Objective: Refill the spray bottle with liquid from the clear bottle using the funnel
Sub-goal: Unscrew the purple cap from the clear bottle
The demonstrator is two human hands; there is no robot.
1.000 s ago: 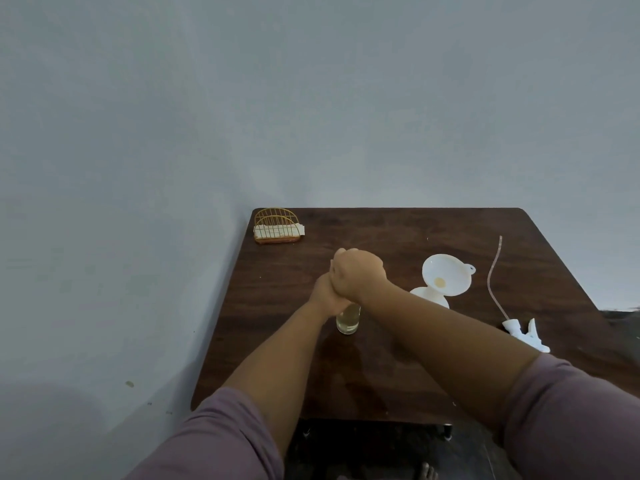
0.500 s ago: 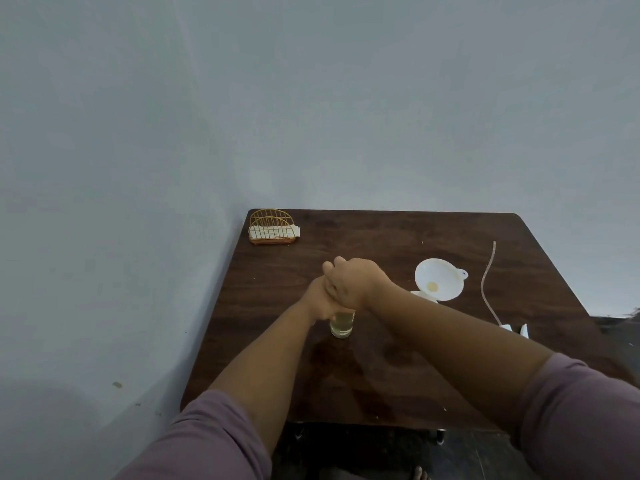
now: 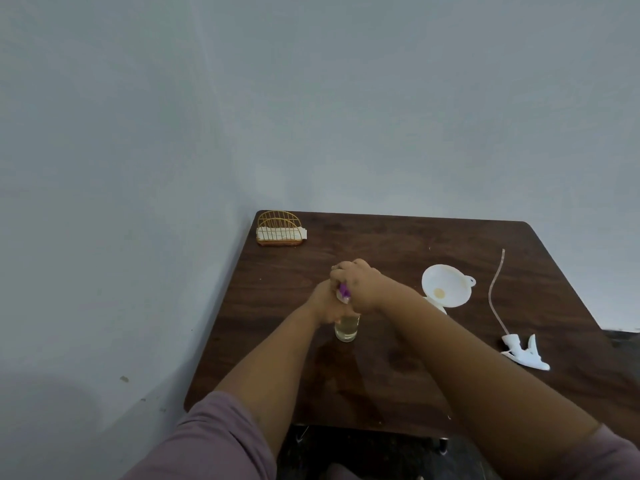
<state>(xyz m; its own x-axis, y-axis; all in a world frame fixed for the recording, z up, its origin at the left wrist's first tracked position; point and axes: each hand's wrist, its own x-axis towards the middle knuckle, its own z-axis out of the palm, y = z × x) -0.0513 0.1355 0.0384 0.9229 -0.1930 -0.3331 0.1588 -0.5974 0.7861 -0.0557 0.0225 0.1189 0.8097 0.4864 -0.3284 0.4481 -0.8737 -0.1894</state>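
Both hands clamp the clear bottle (image 3: 347, 327): left hand (image 3: 325, 303) round its body, right hand (image 3: 360, 285) over its top. Yellowish liquid sits below them. The funnel (image 3: 446, 285) stands right of the right hand.

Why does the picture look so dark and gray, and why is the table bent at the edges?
Head view: dim, flat light greys the wall and softens detail; the wide-angle lens curves the table edges; the hands on the clear bottle look slightly blurred; faint sheen near it.
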